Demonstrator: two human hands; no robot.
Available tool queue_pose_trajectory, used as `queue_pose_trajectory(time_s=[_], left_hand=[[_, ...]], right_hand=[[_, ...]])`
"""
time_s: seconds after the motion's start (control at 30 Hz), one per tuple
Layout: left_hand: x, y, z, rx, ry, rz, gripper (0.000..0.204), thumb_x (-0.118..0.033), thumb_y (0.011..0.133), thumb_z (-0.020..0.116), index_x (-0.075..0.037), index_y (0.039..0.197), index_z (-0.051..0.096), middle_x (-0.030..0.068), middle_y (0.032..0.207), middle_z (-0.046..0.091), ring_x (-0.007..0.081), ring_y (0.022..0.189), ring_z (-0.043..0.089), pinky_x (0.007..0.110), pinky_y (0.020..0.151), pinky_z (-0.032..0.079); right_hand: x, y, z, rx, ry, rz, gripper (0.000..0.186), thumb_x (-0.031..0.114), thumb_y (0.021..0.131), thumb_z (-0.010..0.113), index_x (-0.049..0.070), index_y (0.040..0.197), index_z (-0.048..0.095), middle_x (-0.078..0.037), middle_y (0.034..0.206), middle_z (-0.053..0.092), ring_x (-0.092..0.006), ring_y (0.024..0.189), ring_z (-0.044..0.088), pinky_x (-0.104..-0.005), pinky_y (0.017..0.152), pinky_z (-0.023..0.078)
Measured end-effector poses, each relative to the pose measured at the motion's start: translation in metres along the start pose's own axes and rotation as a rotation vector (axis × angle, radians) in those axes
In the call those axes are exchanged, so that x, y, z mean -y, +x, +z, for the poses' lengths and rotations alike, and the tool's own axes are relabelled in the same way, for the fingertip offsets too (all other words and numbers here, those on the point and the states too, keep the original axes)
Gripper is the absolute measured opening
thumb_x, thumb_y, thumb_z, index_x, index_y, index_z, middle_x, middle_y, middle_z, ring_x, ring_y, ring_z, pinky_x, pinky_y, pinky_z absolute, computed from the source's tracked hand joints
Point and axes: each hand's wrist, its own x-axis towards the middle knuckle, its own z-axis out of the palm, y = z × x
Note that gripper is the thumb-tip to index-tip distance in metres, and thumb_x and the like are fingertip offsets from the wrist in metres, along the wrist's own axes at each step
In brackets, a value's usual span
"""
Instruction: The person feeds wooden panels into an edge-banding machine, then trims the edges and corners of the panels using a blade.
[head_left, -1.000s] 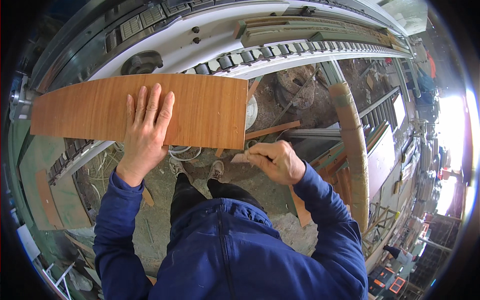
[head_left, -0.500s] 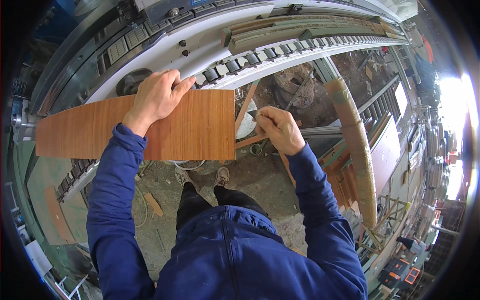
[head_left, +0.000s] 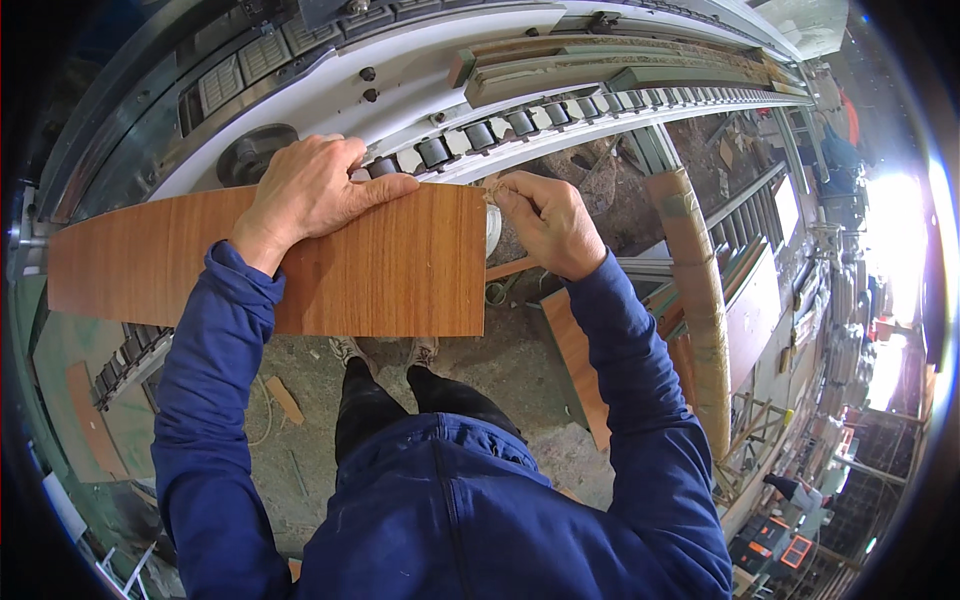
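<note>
A wood-grain brown panel (head_left: 400,270) lies across in front of me, its far edge curving down towards the left end and its right end cut straight. My left hand (head_left: 310,195) grips its far edge, thumb on the top face and fingers over the edge. At the far right corner is my right hand (head_left: 550,220), closed in a pinch with its fingertips against the panel's end. The small dark flat piece seen in it earlier is now mostly hidden by the fingers.
Beyond the panel runs a roller chain track (head_left: 520,122) on a white machine frame (head_left: 330,110). Green-edged strips (head_left: 610,65) lie on the machine. A tape-wrapped padded bar (head_left: 700,300) stands at right, with leaning boards (head_left: 755,310) behind it. Scraps litter the floor (head_left: 300,480).
My right hand has moved left and away from me, up to the panel's far right corner. The left hand has shifted slightly right along the edge, its thumb lying flatter. My view has shifted.
</note>
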Motion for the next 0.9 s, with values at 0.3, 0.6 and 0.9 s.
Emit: queue_pose_trajectory(time_s=[0.3, 0.6, 0.9], left_hand=[[0.005, 0.001, 0.004, -0.03, 0.012, 0.011, 0.077, -0.081, 0.069, 0.051, -0.005, 0.057, 0.052, 0.0106, 0.054, 0.054, 0.0256, 0.055, 0.057, 0.037, 0.051, 0.046], [0.0, 0.001, 0.0, 0.014, -0.03, -0.027, 0.073, -0.073, 0.072, 0.057, -0.003, 0.059, 0.042, 0.0111, 0.056, 0.043, 0.0247, 0.053, 0.042, 0.038, 0.05, 0.034], [0.0, 0.002, -0.001, 0.009, -0.006, -0.061, 0.075, -0.078, 0.068, 0.056, -0.006, 0.057, 0.041, 0.0084, 0.05, 0.039, 0.0227, 0.049, 0.041, 0.036, 0.048, 0.034]], right_hand=[[0.0, 0.003, 0.002, -0.018, 0.028, 0.044, 0.017, 0.013, 0.086, 0.057, -0.002, 0.088, 0.065, -0.017, 0.062, 0.059, -0.0293, 0.056, 0.062, -0.0345, 0.054, 0.047], [0.012, 0.008, 0.001, -0.059, -0.065, 0.021, 0.014, 0.012, 0.084, 0.056, 0.003, 0.082, 0.066, -0.016, 0.066, 0.062, -0.0327, 0.062, 0.063, -0.0375, 0.056, 0.049], [0.004, 0.005, 0.0, -0.033, -0.037, 0.03, 0.019, 0.013, 0.091, 0.055, -0.004, 0.094, 0.064, -0.01, 0.06, 0.051, -0.0111, 0.055, 0.044, -0.0292, 0.053, 0.042]])
